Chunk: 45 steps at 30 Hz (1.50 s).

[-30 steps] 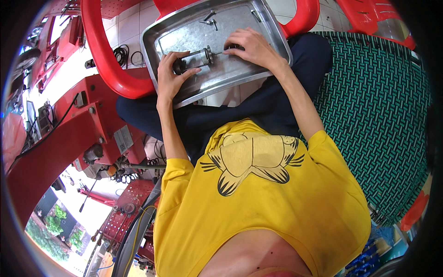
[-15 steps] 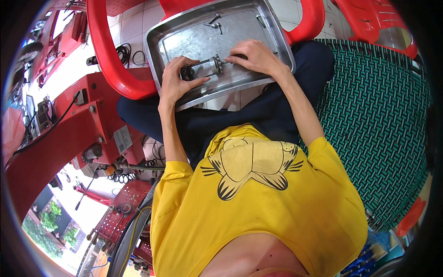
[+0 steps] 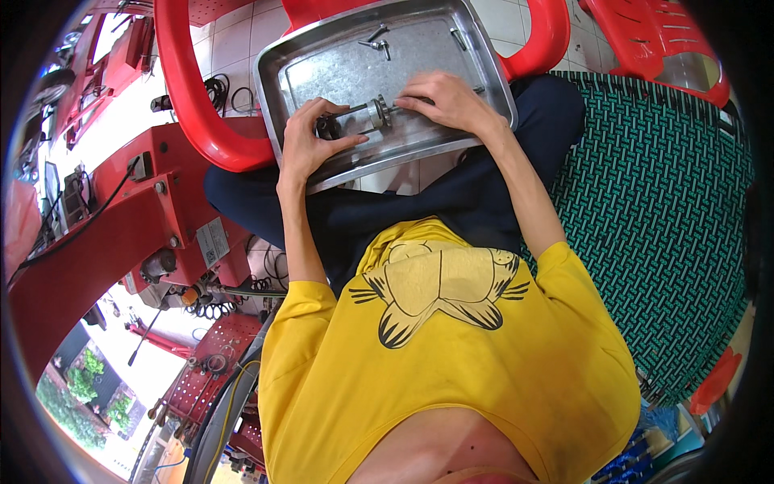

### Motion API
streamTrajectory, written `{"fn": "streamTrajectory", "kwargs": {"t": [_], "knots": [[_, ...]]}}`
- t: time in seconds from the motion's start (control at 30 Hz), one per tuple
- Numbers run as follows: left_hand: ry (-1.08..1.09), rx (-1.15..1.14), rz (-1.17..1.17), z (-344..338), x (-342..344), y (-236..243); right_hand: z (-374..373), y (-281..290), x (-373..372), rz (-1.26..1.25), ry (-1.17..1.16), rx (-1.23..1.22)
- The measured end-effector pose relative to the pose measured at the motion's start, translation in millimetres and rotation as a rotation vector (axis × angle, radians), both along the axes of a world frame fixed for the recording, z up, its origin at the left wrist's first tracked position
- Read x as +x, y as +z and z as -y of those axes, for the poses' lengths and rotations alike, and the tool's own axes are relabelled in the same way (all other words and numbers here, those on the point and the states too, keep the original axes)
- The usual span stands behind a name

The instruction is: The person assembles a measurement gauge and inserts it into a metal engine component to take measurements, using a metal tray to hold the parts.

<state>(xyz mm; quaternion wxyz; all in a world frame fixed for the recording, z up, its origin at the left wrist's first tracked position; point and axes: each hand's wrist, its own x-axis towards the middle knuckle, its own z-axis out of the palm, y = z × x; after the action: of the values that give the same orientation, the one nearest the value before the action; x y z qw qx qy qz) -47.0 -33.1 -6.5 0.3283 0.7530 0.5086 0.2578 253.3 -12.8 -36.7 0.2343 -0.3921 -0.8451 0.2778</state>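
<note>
A metal part with round discs and long dark rods [image 3: 379,113] lies on its side in the near half of a shallow metal tray [image 3: 266,81]. My left hand [image 3: 305,141] is closed round its left end, fingers behind and thumb along the near side. At its right end, my right hand [image 3: 445,97] pinches a thin metal rod [image 3: 397,108] that points at the end disc. The fingers hide most of this rod, so I cannot tell its kind. Several small bolts [image 3: 376,45] lie at the tray's far side, and another bolt [image 3: 458,38] near its far right corner.
The tray rests on a red plastic chair [image 3: 189,105] and against my legs [image 3: 451,194]. A green woven stool seat [image 3: 653,226] stands at my right. Red workshop machinery [image 3: 145,210] with hoses is at my left, and black cable [image 3: 216,90] lies on the tiled floor.
Both hands hold nearly the same places and grips. The right hand's fingers have shifted very slightly on the thin rod.
</note>
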Motion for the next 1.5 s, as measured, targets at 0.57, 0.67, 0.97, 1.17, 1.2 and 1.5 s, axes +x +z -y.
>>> {"fn": "streamTrajectory", "kwargs": {"t": [0.57,0.67,0.97,1.17,1.2,1.5], "knots": [[0.007,-0.033,0.001,0.0,1.5,2.0,-1.2,5.5,0.5,-0.043,0.02,0.028],[0.009,-0.031,-0.011,0.8,1.1,2.1,-2.3,6.6,0.5,-0.059,0.011,0.054],[0.021,-0.048,0.0,0.5,2.3,-0.4,-0.5,5.3,-0.6,-0.018,-0.017,0.015],[0.023,-0.041,-0.022,-0.4,3.4,1.3,-0.1,0.9,0.4,0.085,-0.014,-0.114],[0.023,-0.053,-0.026,-0.4,3.8,1.7,0.0,1.2,0.8,0.075,-0.02,-0.098],[0.03,-0.082,-0.048,0.1,4.1,4.5,-2.9,9.1,1.2,-0.014,-0.014,0.061]]}}
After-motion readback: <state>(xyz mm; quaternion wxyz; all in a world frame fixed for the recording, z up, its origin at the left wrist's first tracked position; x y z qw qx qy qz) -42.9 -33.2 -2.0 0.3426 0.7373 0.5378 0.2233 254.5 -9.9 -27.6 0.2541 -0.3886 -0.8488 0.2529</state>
